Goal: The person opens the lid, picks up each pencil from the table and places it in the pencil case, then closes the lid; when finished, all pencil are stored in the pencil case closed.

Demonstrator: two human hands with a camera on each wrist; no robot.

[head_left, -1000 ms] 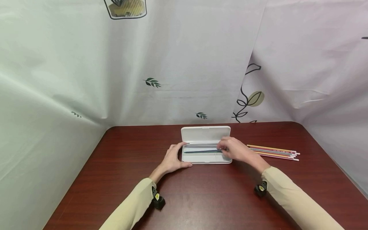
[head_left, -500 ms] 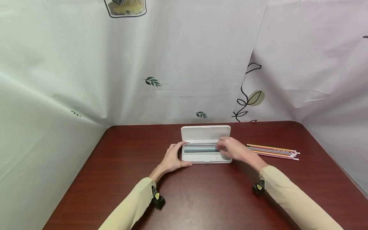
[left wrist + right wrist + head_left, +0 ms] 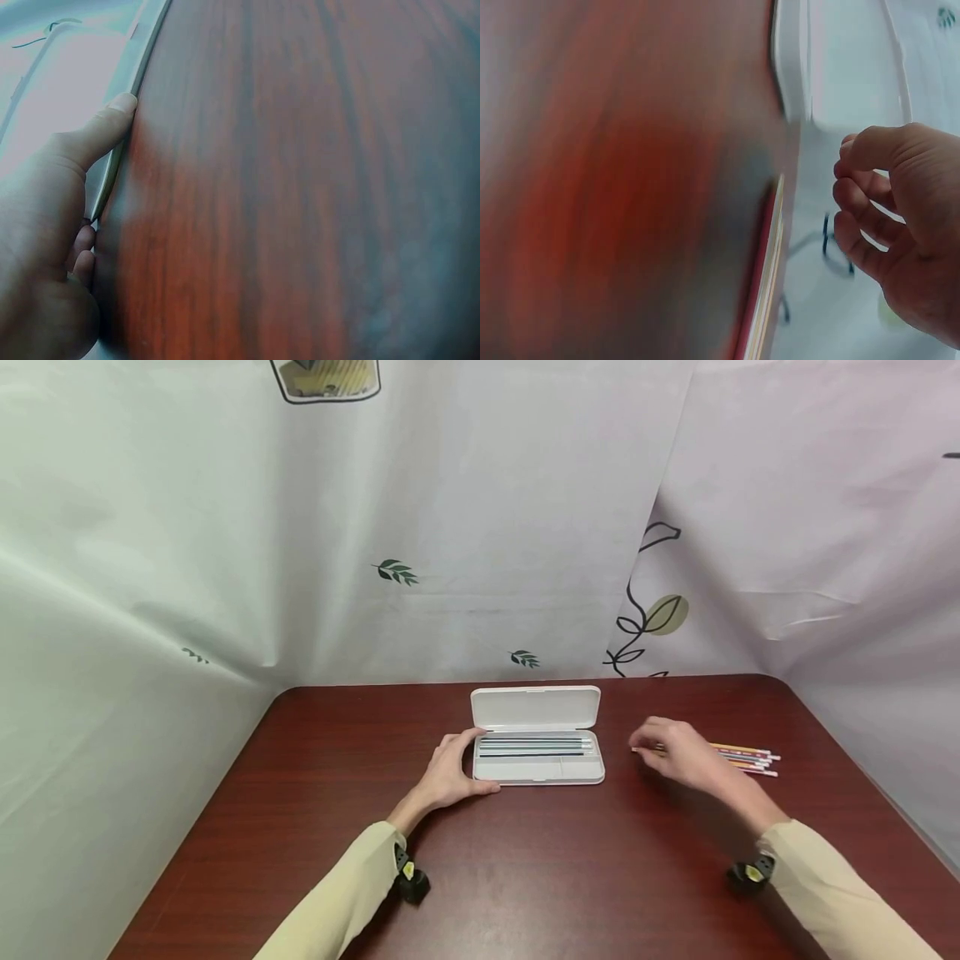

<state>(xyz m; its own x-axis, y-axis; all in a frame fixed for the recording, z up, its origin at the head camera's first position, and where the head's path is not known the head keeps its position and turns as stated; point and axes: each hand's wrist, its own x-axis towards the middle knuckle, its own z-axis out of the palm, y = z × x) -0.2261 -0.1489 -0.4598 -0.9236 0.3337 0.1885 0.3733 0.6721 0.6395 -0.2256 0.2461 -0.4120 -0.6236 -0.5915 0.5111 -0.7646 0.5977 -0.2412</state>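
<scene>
Right grip (image 3: 677, 754) shifted from case (image 3: 536, 709) toward loose pencils (image 3: 745, 751); narrow | left grip (image 3: 447, 773) holding case | inside, rear: pencil row (image 3: 534, 747)

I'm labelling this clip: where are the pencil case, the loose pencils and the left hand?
Pencil case (image 3: 536, 709), head view: inside of lid.
Loose pencils (image 3: 746, 759), head view: visible middle.
Left hand (image 3: 447, 775), head view: back of hand.

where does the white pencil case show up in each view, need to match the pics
Head: the white pencil case sits open just right of centre, below mid-height, with the left hand at its left end.
Left wrist: the white pencil case is at upper left, only partly in frame.
Right wrist: the white pencil case is at the top, right of centre, cut off by the frame.
Shared landmark: the dark red table, visible in all three.
</scene>
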